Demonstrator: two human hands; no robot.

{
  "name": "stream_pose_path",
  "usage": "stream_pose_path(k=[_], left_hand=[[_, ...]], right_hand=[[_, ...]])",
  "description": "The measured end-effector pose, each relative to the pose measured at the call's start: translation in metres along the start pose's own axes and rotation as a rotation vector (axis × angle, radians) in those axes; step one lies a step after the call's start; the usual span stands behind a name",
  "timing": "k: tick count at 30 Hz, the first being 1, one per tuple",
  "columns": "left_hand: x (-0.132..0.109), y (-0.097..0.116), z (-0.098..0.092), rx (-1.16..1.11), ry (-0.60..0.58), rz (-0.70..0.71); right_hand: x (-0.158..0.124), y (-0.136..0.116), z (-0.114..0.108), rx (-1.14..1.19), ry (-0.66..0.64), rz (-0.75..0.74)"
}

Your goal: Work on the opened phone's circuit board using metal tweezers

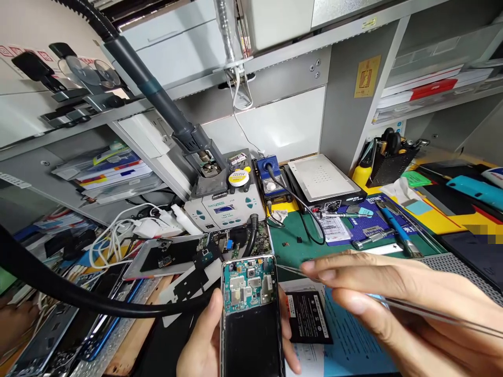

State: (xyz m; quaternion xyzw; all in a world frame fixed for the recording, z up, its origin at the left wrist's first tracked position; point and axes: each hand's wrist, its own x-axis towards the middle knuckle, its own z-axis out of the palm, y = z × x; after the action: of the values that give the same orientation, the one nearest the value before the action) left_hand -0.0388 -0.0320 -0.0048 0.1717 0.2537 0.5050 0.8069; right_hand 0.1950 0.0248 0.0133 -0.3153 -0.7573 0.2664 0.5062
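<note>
An opened smartphone (pixel 251 314) is held upright in my left hand (pixel 202 335), thumb along its left edge and fingers around the right. Its teal circuit board (pixel 243 287) with metal shields shows at the top; below lies a black battery bay. Between thumb and fingers, my right hand (pixel 377 293) pinches a pair of thin metal tweezers (pixel 428 310). Their tips are close to the phone's upper right edge; whether they touch it I cannot tell. Just right of the phone, a black phone battery (pixel 308 317) lies on papers, partly behind my left fingers.
A hot-air rework station (pixel 223 207) stands behind the phone, its black hose (pixel 98 303) crossing the left foreground. Farther right are a blue soldering unit (pixel 271 178), a grey flat box (pixel 324 178) and screwdrivers (pixel 396 225). Disassembled phones (pixel 58 335) crowd the left.
</note>
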Motion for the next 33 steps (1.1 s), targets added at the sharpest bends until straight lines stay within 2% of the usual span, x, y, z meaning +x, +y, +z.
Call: stream_pose_path(k=[4,7,11,16,23,29,33], left_hand=[[-0.003,0.002,-0.005,-0.141,-0.013,-0.071],[-0.003,0.002,-0.002,-0.161,-0.056,-0.052],[-0.001,0.001,0.006,-0.131,-0.077,-0.099],[0.0,0.002,0.008,-0.206,-0.097,-0.065],[-0.004,0.007,-0.01,-0.015,-0.012,-0.123],[-0.005,0.008,-0.011,0.042,0.001,-0.142],[-0.003,0.006,-0.008,0.041,-0.009,-0.126]], right_hand=[[0.0,-0.001,0.0,-0.026,0.055,-0.064],[0.006,-0.004,-0.002,-0.021,0.004,-0.091],[0.014,-0.006,-0.005,-0.051,-0.012,-0.199],[0.01,-0.004,-0.006,-0.038,-0.018,-0.197],[0.006,0.001,-0.008,-0.087,-0.055,-0.202],[0.011,-0.004,-0.008,-0.078,-0.08,-0.2],[0.012,-0.007,-0.007,-0.117,-0.021,-0.174]])
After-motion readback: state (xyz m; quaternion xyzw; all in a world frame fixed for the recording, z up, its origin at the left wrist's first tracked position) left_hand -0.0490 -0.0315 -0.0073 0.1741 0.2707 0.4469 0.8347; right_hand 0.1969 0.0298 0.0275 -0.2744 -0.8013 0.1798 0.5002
